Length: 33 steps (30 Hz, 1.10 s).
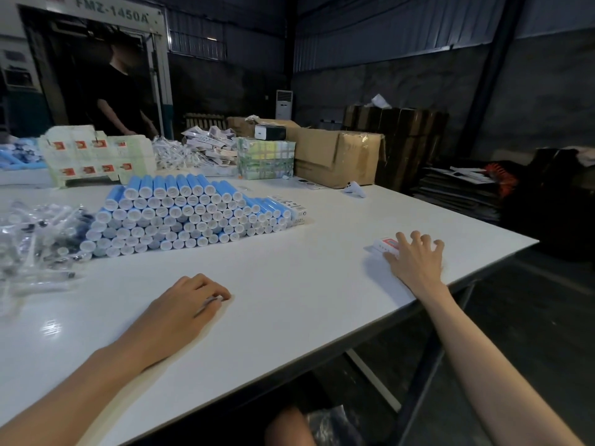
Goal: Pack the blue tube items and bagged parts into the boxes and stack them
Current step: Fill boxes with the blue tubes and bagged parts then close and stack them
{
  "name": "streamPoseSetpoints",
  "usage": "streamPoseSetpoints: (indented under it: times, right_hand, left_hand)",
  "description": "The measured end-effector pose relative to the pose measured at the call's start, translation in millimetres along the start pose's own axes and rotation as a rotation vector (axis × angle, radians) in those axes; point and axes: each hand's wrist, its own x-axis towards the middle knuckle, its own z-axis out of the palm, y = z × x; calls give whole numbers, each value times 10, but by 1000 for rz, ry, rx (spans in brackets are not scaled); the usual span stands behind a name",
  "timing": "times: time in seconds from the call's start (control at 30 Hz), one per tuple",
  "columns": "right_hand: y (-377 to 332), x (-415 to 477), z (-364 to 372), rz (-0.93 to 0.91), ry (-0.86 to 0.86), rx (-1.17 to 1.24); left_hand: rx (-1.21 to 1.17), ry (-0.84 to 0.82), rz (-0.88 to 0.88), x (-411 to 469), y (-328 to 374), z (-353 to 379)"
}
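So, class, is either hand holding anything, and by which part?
Right hand: spread fingers on the small box, at its right end, touching, not gripping. Left hand rests curled on the table; any hold cannot be told.

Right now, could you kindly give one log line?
left hand resting on white table | right hand on small white box | blue capped tubes stacked

Right hand (415, 262) spreads over a small red-and-white box (384, 244); left hand (190, 300) rests curled on the counter (289, 278), near stacked blue tubes (180, 214).
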Motion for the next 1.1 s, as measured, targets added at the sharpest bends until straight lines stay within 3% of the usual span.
streamPoseSetpoints:
  times: [0.17, 0.37, 0.5, 0.67, 0.83, 1.0, 1.1]
  right_hand:
    - [-875, -94, -464, -128, 180, 332]
    - [-2557, -532, -1101, -428, -7, 909]
    - [-3538, -972, -1382, -677, -102, 1105]
    - [-4153, -1424, -1332, -781, -268, 1120]
    - [-4182, -1437, -1193, -915, -277, 994]
    - [-4166, -1428, -1204, -913, -309, 1054]
    - [-4144, -1420, -1216, -910, -352, 1092]
  left_hand:
    - [-4, -37, -53, 12, 86, -138]
    - [14, -41, -180, -28, 69, -454]
    - [107, -50, -344, -222, -86, -737]
    - [259, 49, -581, -705, -337, -1098]
    - [618, 263, -814, -1165, -642, -1640]
    - [917, 196, -1155, -1547, -780, -2109]
    - [921, 7, -1197, -1740, -876, -2204]
